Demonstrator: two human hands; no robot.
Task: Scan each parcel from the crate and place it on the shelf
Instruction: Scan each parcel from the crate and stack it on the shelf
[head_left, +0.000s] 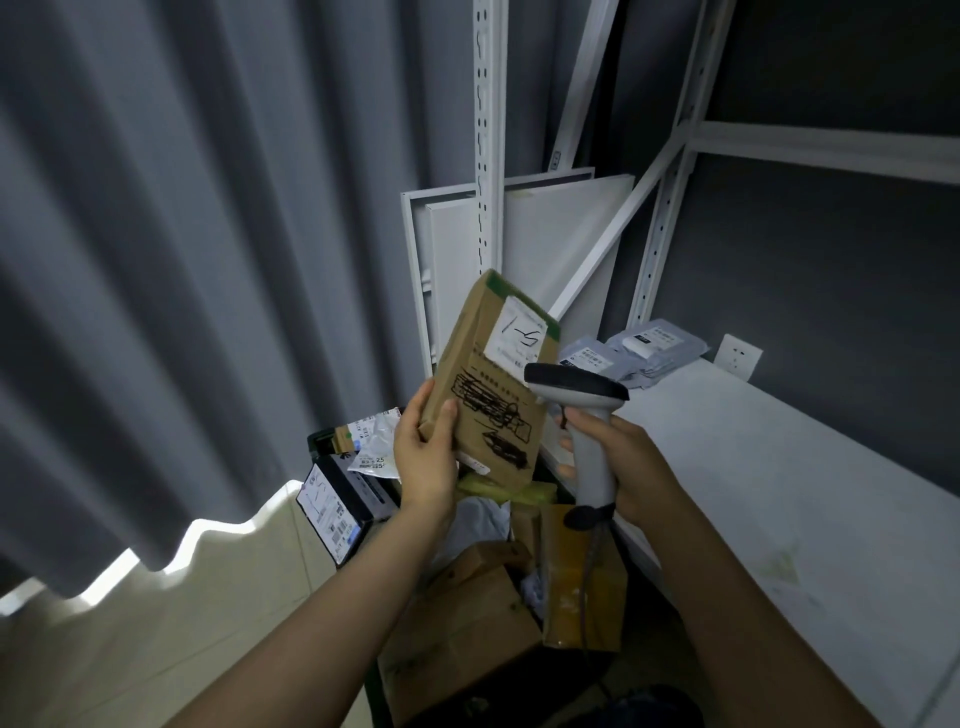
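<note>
My left hand (423, 457) grips the lower left corner of a brown cardboard parcel (483, 374) with a white label and black scribbles, held upright and tilted above the crate. My right hand (621, 467) grips the handle of a white barcode scanner (584, 405); its dark head sits just right of the parcel's face. Below my hands the dark crate (324, 441) holds several parcels, among them brown boxes (462, 623) and a black box with a label (335, 506). The white shelf (779, 467) stretches to the right, with grey bagged parcels (631, 351) at its far end.
White shelf uprights (488, 130) and a diagonal brace (613, 228) rise behind the parcel, with white panels (457, 249) leaning against them. A grey curtain (182, 260) hangs on the left over a pale floor (156, 649). A wall socket (737, 356) sits behind the shelf.
</note>
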